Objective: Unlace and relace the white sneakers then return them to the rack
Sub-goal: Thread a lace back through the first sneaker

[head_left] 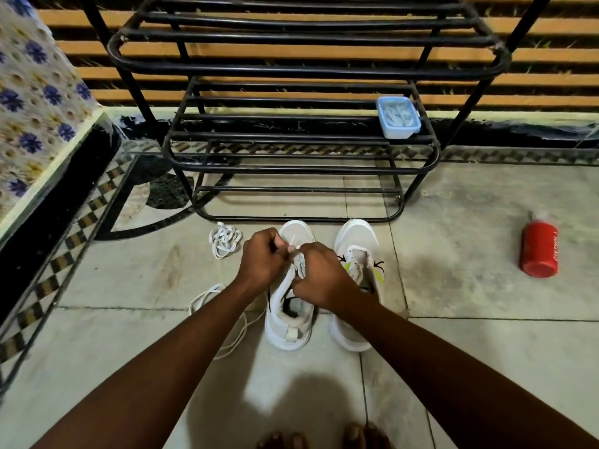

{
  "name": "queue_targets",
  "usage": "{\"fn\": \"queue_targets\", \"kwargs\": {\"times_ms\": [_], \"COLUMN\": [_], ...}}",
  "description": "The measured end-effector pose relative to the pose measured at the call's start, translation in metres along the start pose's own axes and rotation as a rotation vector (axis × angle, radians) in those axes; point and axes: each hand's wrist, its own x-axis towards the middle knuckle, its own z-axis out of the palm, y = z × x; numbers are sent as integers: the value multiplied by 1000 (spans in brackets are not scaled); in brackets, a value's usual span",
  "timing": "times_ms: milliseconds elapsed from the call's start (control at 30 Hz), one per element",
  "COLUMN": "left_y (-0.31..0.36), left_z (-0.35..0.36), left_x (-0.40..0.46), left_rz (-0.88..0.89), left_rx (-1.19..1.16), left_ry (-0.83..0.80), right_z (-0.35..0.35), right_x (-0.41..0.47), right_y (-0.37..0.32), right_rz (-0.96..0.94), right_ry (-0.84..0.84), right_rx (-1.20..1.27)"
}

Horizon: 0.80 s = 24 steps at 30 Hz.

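Both hands at work on the left sneaker's eyelets, down on the floor in front of the rack.

Head view: the left hand [259, 257] pinches a white lace [293, 240] end, the right hand [319, 275] grips the upper of the left sneaker [288, 322]. The right sneaker [355, 241] sits just right of that hand, touching nothing. A loose lace [223, 243] lies left of the left hand. The black rack [301, 170] stands just beyond the toes; open floor spreads right toward a red bottle [539, 251].
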Motion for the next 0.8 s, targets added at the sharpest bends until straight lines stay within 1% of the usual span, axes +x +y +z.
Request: {"fn": "queue_targets", "kwargs": {"times_ms": [133,267,400,467,567,667,733,800], "left_y": [-4,-6,3,5,4,5,4,2], "left_z": [8,9,9,10,11,11,11,12], "left_x": [0,0,-7,-8,-9,-10,-13,-16], "left_rz": [-28,-57,-1,21,51,93,87,65], "left_rx": [-87,1,146,161,186,220,213,185], "left_ry": [-11,-45,-62,-73,-83,-89,-78,-68], "right_z": [8,13,14,13,15,17,18,19], "right_x": [-1,-2,-6,-6,-5,-6,-6,-7], "right_y": [2,3,4,4,6,5,5,4], "right_rz": [-9,102,193,240,282,317,325,315], "right_ry": [67,170,248,280,307,352,376,365], "right_rx": [-9,99,270,367,439,490,502,492]}}
